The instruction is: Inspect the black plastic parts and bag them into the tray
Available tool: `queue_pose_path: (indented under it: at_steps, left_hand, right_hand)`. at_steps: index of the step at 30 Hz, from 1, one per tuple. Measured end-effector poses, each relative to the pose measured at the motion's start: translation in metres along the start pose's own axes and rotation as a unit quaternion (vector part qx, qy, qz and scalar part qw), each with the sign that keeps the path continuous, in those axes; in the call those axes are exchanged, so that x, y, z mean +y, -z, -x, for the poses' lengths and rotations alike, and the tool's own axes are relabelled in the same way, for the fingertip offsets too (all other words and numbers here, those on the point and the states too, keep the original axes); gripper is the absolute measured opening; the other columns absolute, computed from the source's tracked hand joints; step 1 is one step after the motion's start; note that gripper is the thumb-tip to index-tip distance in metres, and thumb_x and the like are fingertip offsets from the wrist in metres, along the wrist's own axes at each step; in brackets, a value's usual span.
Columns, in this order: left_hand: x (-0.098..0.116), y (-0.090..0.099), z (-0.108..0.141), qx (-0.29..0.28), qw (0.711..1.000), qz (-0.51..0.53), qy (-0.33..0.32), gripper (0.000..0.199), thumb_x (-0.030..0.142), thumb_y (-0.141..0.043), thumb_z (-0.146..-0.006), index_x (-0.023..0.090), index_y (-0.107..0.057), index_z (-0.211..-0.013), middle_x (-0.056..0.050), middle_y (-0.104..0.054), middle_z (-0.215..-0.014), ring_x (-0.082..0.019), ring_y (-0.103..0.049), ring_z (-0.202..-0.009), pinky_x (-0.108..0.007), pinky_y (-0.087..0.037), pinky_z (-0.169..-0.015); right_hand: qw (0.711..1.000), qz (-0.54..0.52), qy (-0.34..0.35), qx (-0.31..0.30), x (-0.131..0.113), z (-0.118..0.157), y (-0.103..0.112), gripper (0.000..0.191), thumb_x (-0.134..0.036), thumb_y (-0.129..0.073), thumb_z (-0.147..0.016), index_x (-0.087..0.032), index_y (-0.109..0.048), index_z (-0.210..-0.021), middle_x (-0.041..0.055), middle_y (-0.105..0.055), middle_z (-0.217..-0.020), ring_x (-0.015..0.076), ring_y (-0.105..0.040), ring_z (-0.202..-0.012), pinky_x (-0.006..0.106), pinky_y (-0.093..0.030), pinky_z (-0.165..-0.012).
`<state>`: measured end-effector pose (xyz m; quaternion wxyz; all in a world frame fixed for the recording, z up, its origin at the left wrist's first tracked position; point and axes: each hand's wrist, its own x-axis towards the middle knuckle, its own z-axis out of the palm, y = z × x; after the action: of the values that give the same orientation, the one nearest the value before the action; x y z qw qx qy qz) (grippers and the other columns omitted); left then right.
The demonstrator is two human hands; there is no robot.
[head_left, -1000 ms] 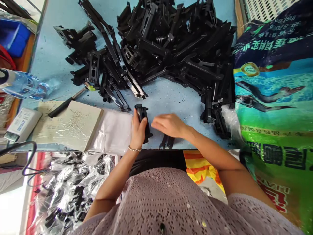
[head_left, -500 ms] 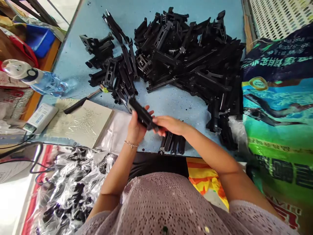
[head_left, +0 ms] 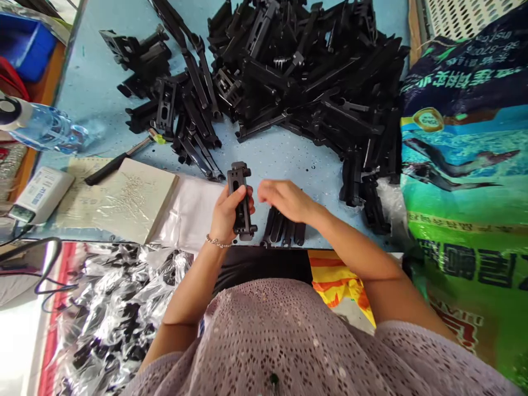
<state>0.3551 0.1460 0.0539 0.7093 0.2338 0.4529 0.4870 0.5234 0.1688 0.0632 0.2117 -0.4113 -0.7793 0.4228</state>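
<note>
My left hand [head_left: 227,212] is wrapped round a black slotted bracket [head_left: 240,190], with the thumb pressed on its face. The bracket stands almost lengthwise, away from my body, and has small round knobs along its right side. Just to its right, apart from it, hovers my right hand [head_left: 289,199] with curled fingers. Whatever its fingertips hold, if anything, is hidden. Below my right hand, several narrow black bars [head_left: 284,228] lie side by side at the table's near edge. A large heap of black brackets and arms [head_left: 305,82] spreads beyond both hands.
A blue table [head_left: 272,157] bears a pad with tiny pieces [head_left: 138,192], a black-handled tool [head_left: 107,169], a white box [head_left: 41,195] and a water bottle [head_left: 49,129]. A printed sack [head_left: 462,203] stands right. Plastic-wrapped parts [head_left: 111,313] lie below left.
The bracket has turned from slanted to nearly lengthwise in my left hand. My right hand has let go of its near end and moved slightly right. The view has shifted.
</note>
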Motion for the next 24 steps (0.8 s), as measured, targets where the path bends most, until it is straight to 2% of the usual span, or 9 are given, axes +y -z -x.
queue_pose_path:
  at_steps: [3, 6, 8, 10, 12, 15, 19, 21, 24]
  left_hand:
    - [0.003, 0.003, -0.005, -0.007, 0.999, -0.032, -0.003, 0.039, 0.049, -0.077, -0.081, 0.02, -0.058, -0.098, -0.002, -0.064, -0.09, -0.009, -0.056, -0.061, -0.022, -0.048, -0.052]
    - [-0.005, 0.009, -0.016, 0.006, 0.986, -0.145, -0.083, 0.049, 0.043, -0.071, -0.087, 0.026, -0.056, -0.13, -0.007, -0.068, -0.114, -0.017, -0.067, -0.084, -0.032, -0.059, -0.076]
    - [-0.018, 0.014, -0.023, 0.028, 0.95, -0.263, -0.168, 0.069, 0.035, -0.071, -0.087, 0.029, -0.045, -0.151, -0.011, -0.061, -0.139, -0.025, -0.063, -0.122, -0.043, -0.052, -0.108]
    - [-0.035, 0.017, -0.025, 0.036, 0.904, -0.373, -0.205, 0.079, 0.028, -0.068, -0.087, 0.028, -0.036, -0.159, -0.014, -0.048, -0.156, -0.031, -0.042, -0.148, -0.052, -0.031, -0.127]
    - [-0.054, 0.016, -0.019, 0.042, 0.871, -0.449, -0.195, 0.078, 0.023, -0.061, -0.09, 0.027, -0.033, -0.162, -0.015, -0.038, -0.164, -0.035, -0.028, -0.157, -0.06, -0.019, -0.13]
    - [-0.079, 0.009, -0.007, 0.039, 0.854, -0.488, -0.175, 0.079, 0.021, -0.059, -0.09, 0.027, -0.03, -0.163, -0.017, -0.028, -0.168, -0.037, -0.021, -0.16, -0.065, -0.018, -0.128]
    - [-0.081, 0.008, 0.0, 0.026, 0.864, -0.458, -0.207, 0.075, 0.031, -0.065, -0.091, 0.028, -0.035, -0.16, -0.016, -0.035, -0.163, -0.033, -0.028, -0.157, -0.058, -0.021, -0.13]
    - [-0.065, 0.011, 0.0, 0.026, 0.86, -0.446, -0.247, 0.068, 0.035, -0.064, -0.094, 0.027, -0.039, -0.157, -0.015, -0.04, -0.159, -0.031, -0.034, -0.154, -0.056, -0.026, -0.129]
    - [-0.034, 0.007, 0.002, -0.011, 0.853, -0.424, -0.305, 0.067, 0.041, -0.065, -0.095, 0.028, -0.041, -0.156, -0.014, -0.045, -0.157, -0.031, -0.039, -0.15, -0.056, -0.032, -0.126]
  right_hand:
    - [0.994, 0.097, 0.049, -0.01, -0.009, 0.03, -0.028, 0.036, -0.047, -0.043, -0.108, -0.021, -0.059, -0.087, 0.0075, -0.067, -0.085, 0.0202, -0.061, -0.079, 0.033, -0.041, -0.069]
    - [0.992, 0.114, -0.027, -0.054, -0.008, 0.037, -0.025, 0.034, -0.038, -0.043, -0.109, -0.021, -0.06, -0.085, 0.0046, -0.067, -0.079, 0.018, -0.061, -0.072, 0.032, -0.04, -0.066]
    - [0.988, 0.126, -0.082, -0.037, 0.002, 0.029, 0.007, 0.033, -0.037, -0.042, -0.11, -0.02, -0.063, -0.092, 0.0041, -0.069, -0.083, 0.0174, -0.063, -0.074, 0.031, -0.043, -0.068]
    - [0.967, 0.194, -0.135, 0.099, 0.02, 0.015, 0.053, 0.031, -0.033, -0.036, -0.111, -0.018, -0.064, -0.111, 0.0097, -0.071, -0.103, 0.021, -0.065, -0.09, 0.035, -0.048, -0.08]
    - [0.895, 0.322, -0.187, 0.246, 0.044, 0.001, 0.097, 0.035, -0.026, -0.031, -0.111, -0.013, -0.061, -0.125, 0.0188, -0.064, -0.124, 0.0294, -0.061, -0.115, 0.047, -0.046, -0.095]
    - [0.839, 0.425, -0.219, 0.259, 0.083, -0.014, 0.133, 0.04, -0.036, -0.044, -0.109, -0.006, -0.058, -0.132, 0.027, -0.054, -0.139, 0.0403, -0.049, -0.131, 0.06, -0.042, -0.101]
    - [0.84, 0.446, -0.204, 0.231, 0.108, -0.017, 0.136, 0.037, -0.036, -0.048, -0.107, -0.008, -0.064, -0.124, 0.025, -0.056, -0.138, 0.0401, -0.049, -0.131, 0.062, -0.042, -0.104]
    - [0.851, 0.414, -0.183, 0.265, 0.099, -0.009, 0.134, 0.033, -0.034, -0.046, -0.107, -0.011, -0.065, -0.122, 0.0225, -0.059, -0.134, 0.0376, -0.052, -0.129, 0.059, -0.044, -0.105]
    - [0.898, 0.317, -0.085, 0.294, 0.059, 0.008, 0.124, 0.031, -0.037, -0.049, -0.106, -0.018, -0.064, -0.126, 0.017, -0.06, -0.134, 0.032, -0.056, -0.126, 0.051, -0.049, -0.105]
